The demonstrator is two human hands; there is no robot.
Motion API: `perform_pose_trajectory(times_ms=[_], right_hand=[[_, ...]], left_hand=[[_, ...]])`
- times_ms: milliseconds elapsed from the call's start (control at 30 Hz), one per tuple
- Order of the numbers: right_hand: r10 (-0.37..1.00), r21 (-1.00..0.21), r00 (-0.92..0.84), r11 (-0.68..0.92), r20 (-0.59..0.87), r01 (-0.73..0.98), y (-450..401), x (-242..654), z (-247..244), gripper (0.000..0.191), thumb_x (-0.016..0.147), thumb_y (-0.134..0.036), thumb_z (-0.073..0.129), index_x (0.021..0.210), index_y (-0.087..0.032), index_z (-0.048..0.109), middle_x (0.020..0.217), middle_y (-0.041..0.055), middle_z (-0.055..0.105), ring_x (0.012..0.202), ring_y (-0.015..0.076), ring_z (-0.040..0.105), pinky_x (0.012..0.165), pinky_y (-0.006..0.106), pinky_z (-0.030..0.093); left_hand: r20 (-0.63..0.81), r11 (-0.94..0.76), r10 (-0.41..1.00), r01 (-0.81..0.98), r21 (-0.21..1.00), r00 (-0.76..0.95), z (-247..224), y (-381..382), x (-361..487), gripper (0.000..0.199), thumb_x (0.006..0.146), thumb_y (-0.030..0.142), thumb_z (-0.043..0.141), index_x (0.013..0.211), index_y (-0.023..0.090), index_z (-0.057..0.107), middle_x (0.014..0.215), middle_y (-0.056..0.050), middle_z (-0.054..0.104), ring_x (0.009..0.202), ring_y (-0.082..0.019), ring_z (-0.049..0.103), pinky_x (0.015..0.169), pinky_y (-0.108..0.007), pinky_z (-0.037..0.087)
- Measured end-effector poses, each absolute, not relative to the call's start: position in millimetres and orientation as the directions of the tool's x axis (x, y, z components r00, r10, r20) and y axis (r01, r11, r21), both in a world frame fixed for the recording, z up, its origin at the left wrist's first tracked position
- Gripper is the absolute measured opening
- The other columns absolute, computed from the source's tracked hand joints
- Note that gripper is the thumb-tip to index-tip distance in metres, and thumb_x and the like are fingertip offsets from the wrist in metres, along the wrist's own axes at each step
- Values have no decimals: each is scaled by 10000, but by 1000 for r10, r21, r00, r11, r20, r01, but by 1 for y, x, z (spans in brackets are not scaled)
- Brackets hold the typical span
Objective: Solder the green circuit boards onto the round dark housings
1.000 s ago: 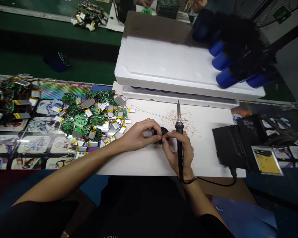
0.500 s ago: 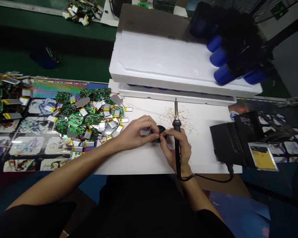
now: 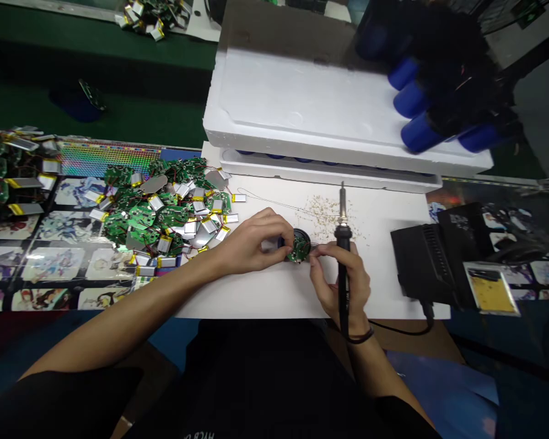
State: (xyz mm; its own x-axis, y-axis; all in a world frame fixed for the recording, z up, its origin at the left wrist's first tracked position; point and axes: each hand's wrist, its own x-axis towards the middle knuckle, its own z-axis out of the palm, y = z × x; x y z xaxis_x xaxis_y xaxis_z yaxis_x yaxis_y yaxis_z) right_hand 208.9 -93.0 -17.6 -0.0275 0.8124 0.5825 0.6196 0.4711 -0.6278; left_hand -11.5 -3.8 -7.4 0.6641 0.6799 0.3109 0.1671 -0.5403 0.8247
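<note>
Our left hand (image 3: 256, 245) clenches a round green circuit board (image 3: 299, 249); just beside this board, our right hand (image 3: 341, 286) has its fingers closed around a soldering iron (image 3: 343, 241), tip not touching.

"From where I'm sitting, the white foam box (image 3: 302, 110) is the clearest thing on my screen. What do you see around it?"

"I see blue cylinders (image 3: 421, 134) lying on its right end, blurred, with a dark mass over them that I can't make out."

"And just in front of the box?"

"I've got a white board (image 3: 274, 299) there, with pale crumbs (image 3: 329, 216) and a thin wire (image 3: 274, 201) on it."

"Left of the box?"

"There's a heap of green circuit boards and silver batteries (image 3: 155, 210) on a printed mat (image 3: 64, 262). Farther left and beyond, a smaller heap (image 3: 149, 12) sits on a green bench (image 3: 96, 61)."

"And to the right?"

"I can see a black soldering station (image 3: 421, 262) in front of the box's right end, with a clear packet (image 3: 490, 292) beside it."
</note>
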Motion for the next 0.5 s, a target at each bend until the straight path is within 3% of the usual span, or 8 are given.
perform_pose_trajectory(times_ms=[100,233,400,500], right_hand=[[819,-705,65,446,570,551,-100,218,-12,238,1058,-292,605,1286,-285,673,917,26,739,808,213,726,767,413,615],[786,-805,263,440,559,397,-102,228,-6,448,1036,-610,576,1370,-315,623,850,11,627,643,187,616,590,372,529],[859,-855,251,328,447,402,-104,246,1,221,969,-414,731,1137,-273,756,940,53,695,732,206,694,607,370,569],[833,-825,260,343,488,450,-105,254,3,119,938,-324,776,1026,-249,801,892,48,723,752,204,710,574,334,544]], left_hand=[[306,-577,650,190,794,695,-10,-3,-12,87,972,152,639,926,205,692,1035,-53,780,1011,-214,655,924,-353,508],[330,-606,626,175,776,707,-12,-2,-12,95,964,131,628,929,202,680,1021,-46,773,992,-205,654,928,-346,503],[295,-585,629,188,789,720,-8,-2,-12,106,959,133,613,927,210,679,1025,-45,771,996,-210,650,937,-353,501],[280,-578,630,198,791,724,-6,-3,-12,107,967,144,606,932,212,681,1035,-45,775,1011,-214,652,960,-360,498]])
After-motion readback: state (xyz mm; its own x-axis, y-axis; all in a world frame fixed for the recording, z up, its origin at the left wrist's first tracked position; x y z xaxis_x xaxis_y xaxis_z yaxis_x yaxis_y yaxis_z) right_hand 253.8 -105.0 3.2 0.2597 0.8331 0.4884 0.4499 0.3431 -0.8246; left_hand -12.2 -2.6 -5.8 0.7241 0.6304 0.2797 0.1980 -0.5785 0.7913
